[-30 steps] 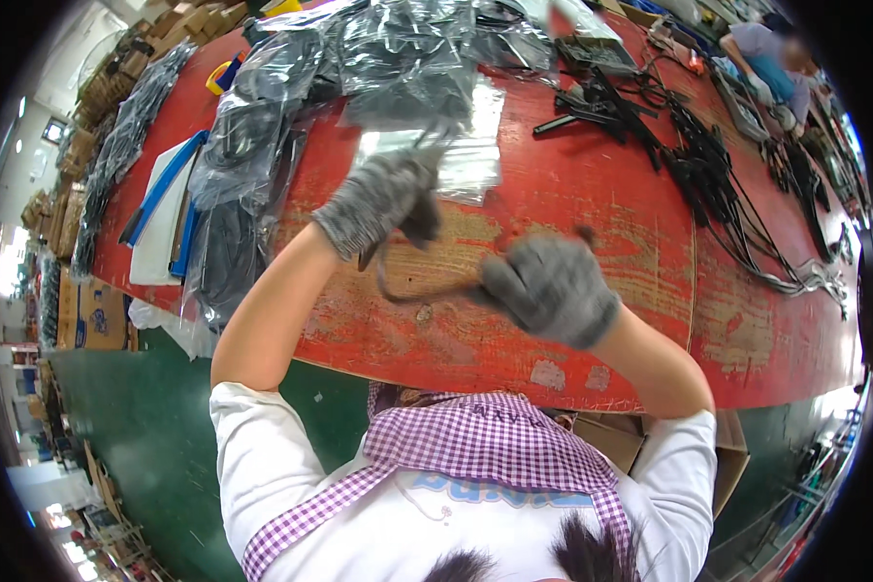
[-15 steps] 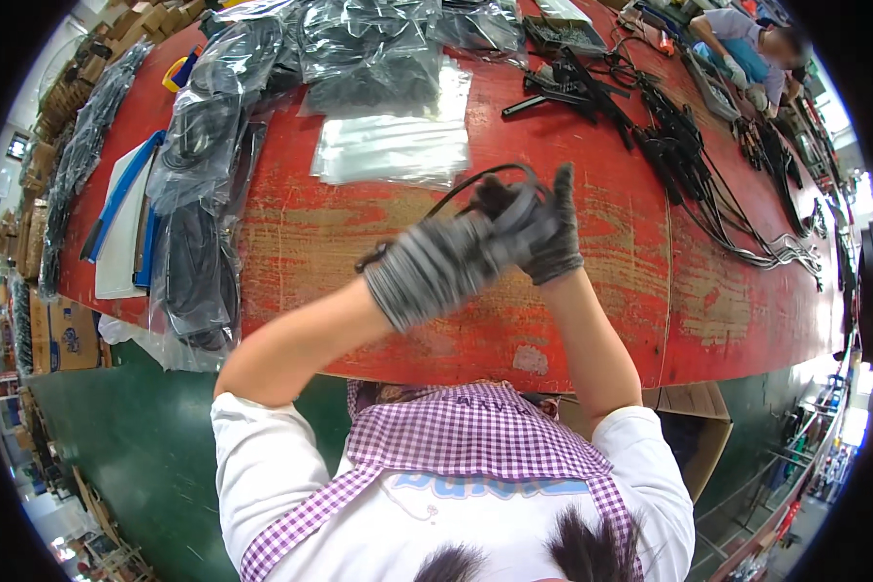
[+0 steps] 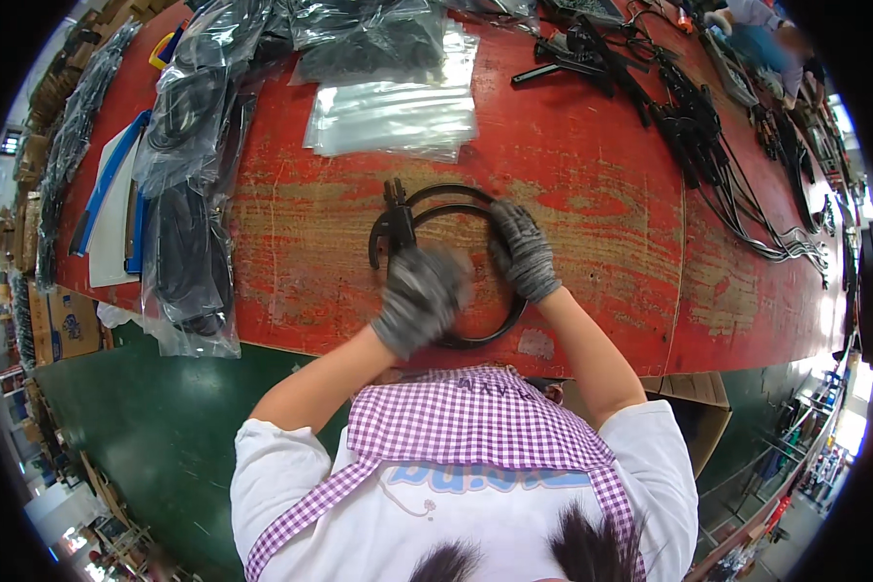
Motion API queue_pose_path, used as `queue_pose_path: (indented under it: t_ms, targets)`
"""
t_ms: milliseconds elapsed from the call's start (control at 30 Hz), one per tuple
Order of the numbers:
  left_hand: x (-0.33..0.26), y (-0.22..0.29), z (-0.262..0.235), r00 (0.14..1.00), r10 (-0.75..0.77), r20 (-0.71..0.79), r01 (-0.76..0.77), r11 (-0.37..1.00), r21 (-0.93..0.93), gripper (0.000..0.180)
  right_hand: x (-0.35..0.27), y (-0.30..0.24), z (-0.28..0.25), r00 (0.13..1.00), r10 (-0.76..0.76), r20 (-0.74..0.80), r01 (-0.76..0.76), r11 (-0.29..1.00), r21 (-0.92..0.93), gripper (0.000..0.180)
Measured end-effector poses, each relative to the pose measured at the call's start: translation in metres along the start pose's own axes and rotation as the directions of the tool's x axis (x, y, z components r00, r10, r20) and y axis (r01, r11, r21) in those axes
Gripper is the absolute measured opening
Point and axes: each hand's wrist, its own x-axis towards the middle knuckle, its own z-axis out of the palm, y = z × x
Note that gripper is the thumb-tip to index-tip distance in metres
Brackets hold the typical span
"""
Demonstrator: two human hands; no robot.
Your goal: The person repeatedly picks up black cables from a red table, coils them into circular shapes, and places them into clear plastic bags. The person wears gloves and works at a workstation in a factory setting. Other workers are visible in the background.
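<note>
The black rubber-sheathed cable coiled into a flat loop (image 3: 456,262) lay on the worn red-painted wooden bench (image 3: 592,175), directly in front of the person. Its black plug end (image 3: 395,218) sat at the loop's upper left. The grey-gloved left hand (image 3: 419,299), blurred, pressed on the loop's lower left; whether it gripped the cable could not be told. The grey-gloved right hand (image 3: 524,250) lay flat, fingers spread, on the loop's right side. The cable appeared light, flexible and springy, likely to uncoil if let go. The plug end seemed the stiffest part. Hold was best taken across the overlapping turns, opposite the plug. A stack of clear plastic bags (image 3: 393,116) lay just beyond.
</note>
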Motion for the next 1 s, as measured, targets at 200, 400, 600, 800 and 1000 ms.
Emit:
queue_pose_path:
  t_ms: [200,400,600,800,1000]
  targets:
    - [0.022,-0.068,0.028,0.706,-0.708,0.037,0.704,0.706,0.074,0.079,0.003,-0.015,0.004,0.998,-0.031,-0.049,0.028,0.998,-0.053,0.042]
    - [0.028,-0.032,0.058,0.933,-0.36,0.016,0.358,0.931,0.072,0.073,0.013,-0.008,0.016,0.998,-0.05,-0.024,0.051,0.998,0.03,0.038]
    - [0.004,-0.034,0.025,0.864,-0.503,0.002,0.497,0.854,0.153,0.071,-0.001,-0.019,0.007,0.997,-0.06,0.054,0.06,0.998,0.005,0.046]
    - [-0.032,-0.038,0.031,0.836,-0.521,-0.172,0.527,0.85,-0.011,0.063,0.074,0.001,-0.023,0.911,0.332,0.243,-0.399,0.86,0.318,0.048]
    - [-0.02,-0.04,0.034,0.845,-0.479,-0.238,0.478,0.876,-0.063,0.059,0.221,0.159,-0.006,0.559,0.811,-0.174,-0.798,0.583,0.152,0.056]
